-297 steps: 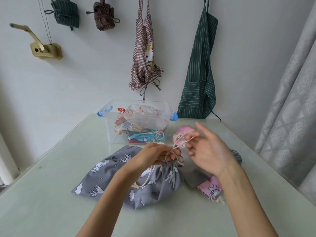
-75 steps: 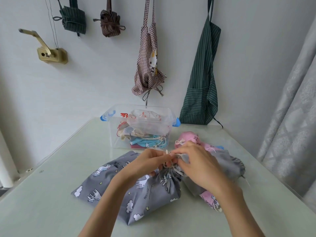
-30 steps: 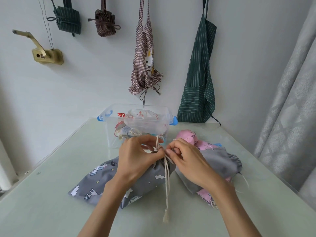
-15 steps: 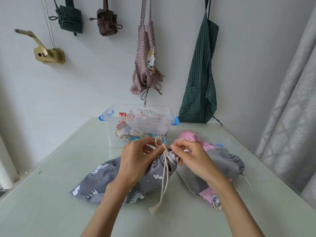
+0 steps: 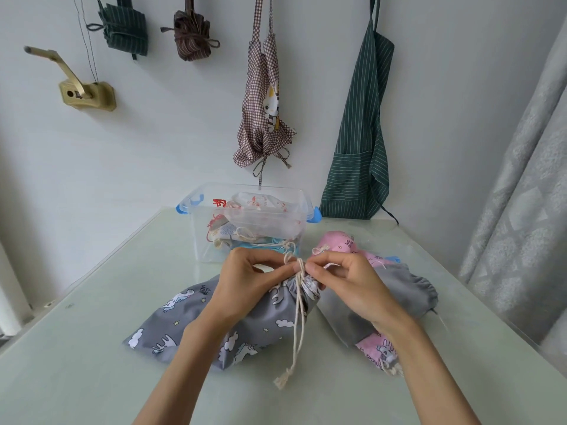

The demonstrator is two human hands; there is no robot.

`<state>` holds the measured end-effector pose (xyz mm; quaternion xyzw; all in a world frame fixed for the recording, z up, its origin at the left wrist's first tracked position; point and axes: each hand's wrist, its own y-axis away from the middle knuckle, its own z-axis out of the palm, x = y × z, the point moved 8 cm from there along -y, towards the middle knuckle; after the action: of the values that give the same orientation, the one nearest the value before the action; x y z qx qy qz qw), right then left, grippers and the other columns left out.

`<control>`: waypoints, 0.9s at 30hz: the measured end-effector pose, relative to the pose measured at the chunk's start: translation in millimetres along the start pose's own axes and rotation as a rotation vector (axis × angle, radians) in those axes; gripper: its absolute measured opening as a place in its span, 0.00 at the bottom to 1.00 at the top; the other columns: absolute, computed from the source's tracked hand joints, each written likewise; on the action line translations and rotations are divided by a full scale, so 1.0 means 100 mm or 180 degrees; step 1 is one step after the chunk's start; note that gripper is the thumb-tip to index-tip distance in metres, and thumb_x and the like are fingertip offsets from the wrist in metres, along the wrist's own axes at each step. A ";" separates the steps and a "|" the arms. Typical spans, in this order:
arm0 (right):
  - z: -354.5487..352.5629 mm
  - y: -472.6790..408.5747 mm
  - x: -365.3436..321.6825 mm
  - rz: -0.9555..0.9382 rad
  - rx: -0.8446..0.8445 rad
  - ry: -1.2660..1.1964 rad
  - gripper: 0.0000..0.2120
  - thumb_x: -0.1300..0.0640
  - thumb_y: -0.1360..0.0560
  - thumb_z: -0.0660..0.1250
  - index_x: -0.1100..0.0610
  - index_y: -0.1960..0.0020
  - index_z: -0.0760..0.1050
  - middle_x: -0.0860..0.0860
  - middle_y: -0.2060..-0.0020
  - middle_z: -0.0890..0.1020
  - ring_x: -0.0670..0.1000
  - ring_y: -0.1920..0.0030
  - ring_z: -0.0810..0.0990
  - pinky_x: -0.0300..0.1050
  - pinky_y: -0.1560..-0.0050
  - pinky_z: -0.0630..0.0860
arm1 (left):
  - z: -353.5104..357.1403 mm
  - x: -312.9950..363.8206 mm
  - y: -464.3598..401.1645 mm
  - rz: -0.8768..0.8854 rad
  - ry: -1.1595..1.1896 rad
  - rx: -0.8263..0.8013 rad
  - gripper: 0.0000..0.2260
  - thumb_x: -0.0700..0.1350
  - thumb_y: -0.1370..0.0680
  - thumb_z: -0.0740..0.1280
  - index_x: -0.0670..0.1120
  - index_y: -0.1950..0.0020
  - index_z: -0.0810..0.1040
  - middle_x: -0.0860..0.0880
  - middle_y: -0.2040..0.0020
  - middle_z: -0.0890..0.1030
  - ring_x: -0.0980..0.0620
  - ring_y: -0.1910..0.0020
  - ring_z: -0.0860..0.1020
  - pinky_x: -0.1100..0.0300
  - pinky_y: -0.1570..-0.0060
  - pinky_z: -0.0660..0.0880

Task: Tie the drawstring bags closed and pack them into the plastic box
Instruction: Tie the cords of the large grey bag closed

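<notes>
Pale green table (image 5: 92, 363) meets a white wall hung with aprons. On it lies a grey unicorn-print bag (image 5: 245, 326), in front of the clear plastic box (image 5: 248, 222). Left hand (image 5: 245, 286) and right hand (image 5: 346, 283) both pinch its cream drawstring (image 5: 299, 317) at the gathered neck.

Both forearms are bare to the lower frame edge, and the left hand (image 5: 245, 286) and right hand (image 5: 352, 286) carry no rings, watch or gloves.

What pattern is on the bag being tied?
Grey bag with white unicorns, clouds and small stars; head view, the only one.
</notes>
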<state>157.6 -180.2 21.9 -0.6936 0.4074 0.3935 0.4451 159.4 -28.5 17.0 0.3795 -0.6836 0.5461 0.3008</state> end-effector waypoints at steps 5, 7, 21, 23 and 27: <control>-0.05 0.05 -0.26 -0.0952 0.0968 0.1946 0.05 0.57 0.23 0.64 0.55 0.55 0.76 0.47 0.57 0.77 0.49 0.59 0.77 0.43 0.54 0.71 | 0.00 -0.01 -0.02 -0.0241 0.0341 -0.0009 0.08 0.55 0.34 0.74 0.53 0.60 0.86 0.51 0.61 0.86 0.60 0.61 0.80 0.66 0.57 0.76; 0.00 0.10 -0.32 -0.1295 0.1289 0.2667 0.05 0.59 0.22 0.62 0.57 0.55 0.74 0.49 0.56 0.76 0.53 0.60 0.76 0.47 0.54 0.70 | -0.05 -0.03 -0.05 -0.0406 0.0265 0.0102 0.08 0.56 0.35 0.74 0.53 0.63 0.86 0.51 0.65 0.85 0.60 0.65 0.78 0.65 0.59 0.73; -0.06 -0.07 0.37 0.1000 0.0617 -0.1365 0.07 0.59 0.29 0.63 0.53 0.66 0.73 0.47 0.72 0.71 0.44 0.71 0.66 0.42 0.65 0.60 | 0.10 -0.06 -0.05 -0.0449 0.0363 -0.0166 0.07 0.50 0.26 0.69 0.48 0.57 0.84 0.49 0.55 0.85 0.53 0.53 0.82 0.58 0.49 0.76; -0.12 -0.04 0.37 0.0919 0.0900 -0.0988 0.09 0.61 0.28 0.65 0.53 0.66 0.77 0.47 0.72 0.76 0.45 0.70 0.71 0.39 0.64 0.66 | 0.20 -0.05 -0.02 -0.0511 0.0726 -0.0389 0.07 0.51 0.27 0.68 0.49 0.60 0.82 0.43 0.53 0.85 0.52 0.55 0.82 0.61 0.52 0.76; -0.22 0.09 -0.13 -0.0694 0.1850 0.2234 0.07 0.62 0.29 0.68 0.52 0.61 0.72 0.46 0.63 0.77 0.49 0.62 0.75 0.41 0.57 0.66 | 0.20 -0.07 -0.02 -0.0493 0.0790 -0.0533 0.08 0.50 0.28 0.68 0.47 0.60 0.78 0.41 0.54 0.84 0.52 0.54 0.80 0.59 0.51 0.76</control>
<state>148.3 -200.8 37.5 -0.6701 0.5514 -0.0444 0.4949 164.8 -46.8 7.9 0.3343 -0.6531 0.5050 0.4547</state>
